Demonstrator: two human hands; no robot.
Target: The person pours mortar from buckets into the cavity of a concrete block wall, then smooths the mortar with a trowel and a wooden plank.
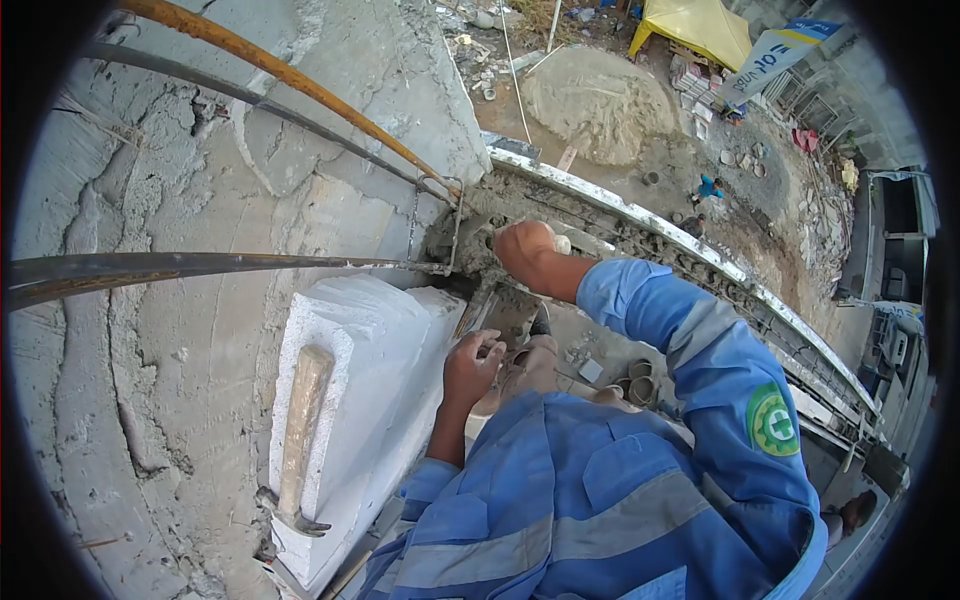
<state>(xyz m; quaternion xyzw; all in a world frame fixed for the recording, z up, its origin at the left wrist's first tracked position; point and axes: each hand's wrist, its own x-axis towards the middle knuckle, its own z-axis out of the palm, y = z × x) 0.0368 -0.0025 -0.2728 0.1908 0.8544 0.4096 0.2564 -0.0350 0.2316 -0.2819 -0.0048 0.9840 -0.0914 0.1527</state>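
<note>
My right hand (pixel 527 252) is wrapped round a pale handle, whose rounded end shows beside the fist. It looks like a trowel; its blade is hard to tell apart from the wet grey mortar (pixel 478 250) around it. This mortar lies in the corner where the steel bars meet the wall. Lower down, my left hand (pixel 472 368) hangs near the white block with its fingers loosely curled and a gap to the thumb, and I see nothing in it. A claw hammer (pixel 305 430) with a worn wooden handle lies on the white block (pixel 390 350) to the left.
Long steel bars (pixel 300 85) stick out across the rough concrete wall (pixel 220 350) at left. A mortar-strewn ledge with a pale edge (pixel 660 222) runs to the right. Far below are a sand heap (pixel 600 100), a person (pixel 710 187) and a yellow canopy (pixel 700 30).
</note>
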